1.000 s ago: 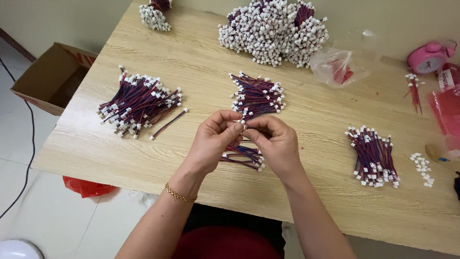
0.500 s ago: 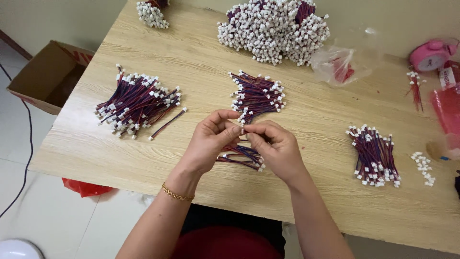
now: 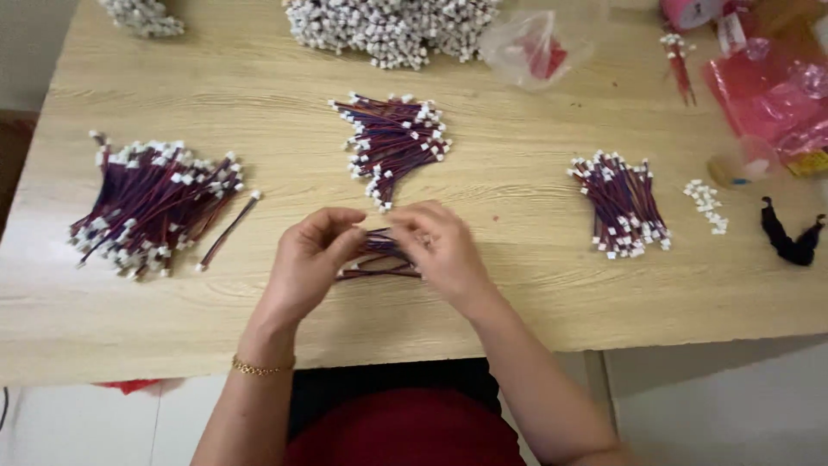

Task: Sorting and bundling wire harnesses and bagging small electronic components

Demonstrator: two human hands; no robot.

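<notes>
At the centre of the frame, a small bunch of red-and-dark wire leads point(image 3: 379, 256) lies low over a wooden table point(image 3: 517, 285), pinched at either end. The left hand point(image 3: 312, 259) and right hand point(image 3: 440, 246) close fingertips on it, seemingly to keep the wires aligned. Sorted piles with white connectors sit within reach: left point(image 3: 151, 203), above point(image 3: 392, 142), right point(image 3: 623, 203).

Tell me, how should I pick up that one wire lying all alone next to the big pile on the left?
Pinch the single wire around its thin middle, coming straight down from above. It lies flat and slanted on the table, apart from the big pile, so its middle is free. The white plug ends are probably too small to grip well.
</notes>
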